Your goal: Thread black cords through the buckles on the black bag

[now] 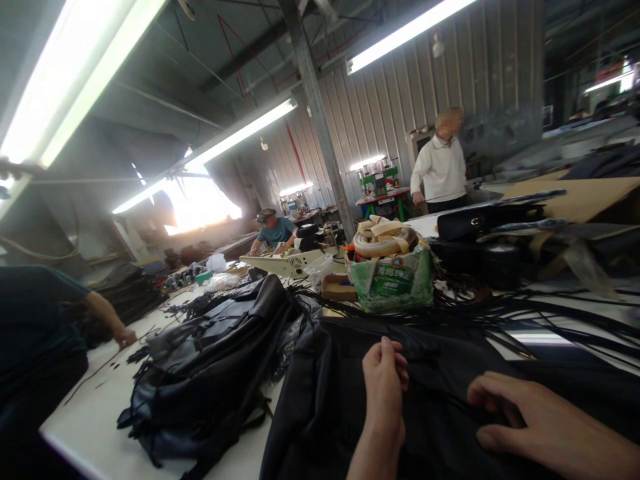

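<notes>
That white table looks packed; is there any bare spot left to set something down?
Bare white table shows at the near left, between the heap of black bags and a co-worker's arm. A smaller strip lies right, among black straps. Around the green sack it is crowded. The left hand and right hand rest on dark fabric covering the near middle.

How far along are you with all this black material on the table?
Looks done: a stack of black leather-like pieces lies piled to the left on the white table. In hand: the left hand pinches, and the right hand presses flat, a black fabric sheet. Left: a tangle of loose black straps spreads behind it, beside a green sack of cream webbing rolls.
</notes>
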{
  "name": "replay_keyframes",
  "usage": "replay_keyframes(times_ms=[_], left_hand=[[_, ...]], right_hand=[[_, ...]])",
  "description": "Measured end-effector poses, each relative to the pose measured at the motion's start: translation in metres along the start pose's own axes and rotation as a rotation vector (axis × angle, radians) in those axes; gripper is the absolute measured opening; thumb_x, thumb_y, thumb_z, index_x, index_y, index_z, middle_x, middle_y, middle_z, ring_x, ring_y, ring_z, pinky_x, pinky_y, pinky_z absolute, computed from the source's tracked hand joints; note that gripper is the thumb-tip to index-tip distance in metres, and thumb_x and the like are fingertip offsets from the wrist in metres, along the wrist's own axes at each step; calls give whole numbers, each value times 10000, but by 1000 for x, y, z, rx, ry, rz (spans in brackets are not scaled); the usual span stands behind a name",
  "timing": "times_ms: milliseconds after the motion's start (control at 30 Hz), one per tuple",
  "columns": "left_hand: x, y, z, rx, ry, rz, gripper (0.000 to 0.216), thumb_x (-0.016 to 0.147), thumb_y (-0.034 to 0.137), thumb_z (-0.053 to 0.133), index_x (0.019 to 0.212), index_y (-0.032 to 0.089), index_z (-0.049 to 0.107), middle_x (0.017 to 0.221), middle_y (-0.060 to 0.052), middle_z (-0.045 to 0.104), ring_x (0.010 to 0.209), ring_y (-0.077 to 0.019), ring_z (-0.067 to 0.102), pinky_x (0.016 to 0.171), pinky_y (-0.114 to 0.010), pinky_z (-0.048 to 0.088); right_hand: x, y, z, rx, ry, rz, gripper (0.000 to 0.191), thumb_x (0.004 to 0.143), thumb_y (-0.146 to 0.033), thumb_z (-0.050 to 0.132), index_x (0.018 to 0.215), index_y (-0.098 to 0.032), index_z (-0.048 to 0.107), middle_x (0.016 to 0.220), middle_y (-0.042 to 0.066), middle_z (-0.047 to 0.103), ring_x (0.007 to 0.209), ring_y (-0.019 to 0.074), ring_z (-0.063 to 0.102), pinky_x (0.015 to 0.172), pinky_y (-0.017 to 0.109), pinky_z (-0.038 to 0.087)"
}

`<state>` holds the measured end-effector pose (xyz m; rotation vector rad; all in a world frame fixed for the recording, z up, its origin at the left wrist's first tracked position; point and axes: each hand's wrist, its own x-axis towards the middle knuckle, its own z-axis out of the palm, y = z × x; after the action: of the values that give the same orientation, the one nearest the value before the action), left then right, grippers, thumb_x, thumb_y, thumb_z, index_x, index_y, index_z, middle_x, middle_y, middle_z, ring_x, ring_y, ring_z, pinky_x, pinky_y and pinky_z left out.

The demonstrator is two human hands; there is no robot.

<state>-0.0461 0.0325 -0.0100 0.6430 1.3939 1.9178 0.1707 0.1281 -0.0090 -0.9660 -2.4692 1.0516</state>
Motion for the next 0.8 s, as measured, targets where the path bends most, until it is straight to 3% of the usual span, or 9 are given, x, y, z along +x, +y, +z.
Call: replay_keyframes(times_ms=[267, 533, 633, 800], left_hand=[[-4, 4, 2, 25, 1, 4, 1021, 646, 1084, 787, 963, 114, 743, 742, -27, 605, 579, -109, 479, 520, -255, 316], [-15, 18, 3, 65, 23, 9, 1061, 610, 1082, 803, 957, 81, 777, 738, -38, 630, 606, -115, 506, 539, -254, 353], [-20, 21, 1, 46, 34, -33, 1042, 558, 996, 920, 999, 59, 809, 755, -40, 659, 629, -114, 514, 545, -242, 360], [-13, 17, -4, 28, 70, -104, 1057, 470, 930, 998, 1067, 74, 831, 798, -43, 710, 678, -131, 555, 563, -237, 399]], right_hand=[[0, 7, 2, 43, 41, -36, 230, 705, -323, 854, 928, -270, 849, 987, 147, 787, 908, 370, 745, 766, 431, 555], [-16, -16, -8, 34, 6, -10, 260, 783, -304, 872, 1026, -220, 833, 979, 33, 759, 898, 240, 682, 760, 314, 471], [-21, -22, -13, 63, -3, 5, 387, 719, -259, 1013, 1072, -212, 862, 1010, 12, 752, 880, 199, 657, 735, 283, 453], [-19, -2, -24, 213, -136, 27, 804, 605, -368, 1162, 1323, -196, 845, 1104, 15, 773, 892, 187, 669, 730, 263, 527]])
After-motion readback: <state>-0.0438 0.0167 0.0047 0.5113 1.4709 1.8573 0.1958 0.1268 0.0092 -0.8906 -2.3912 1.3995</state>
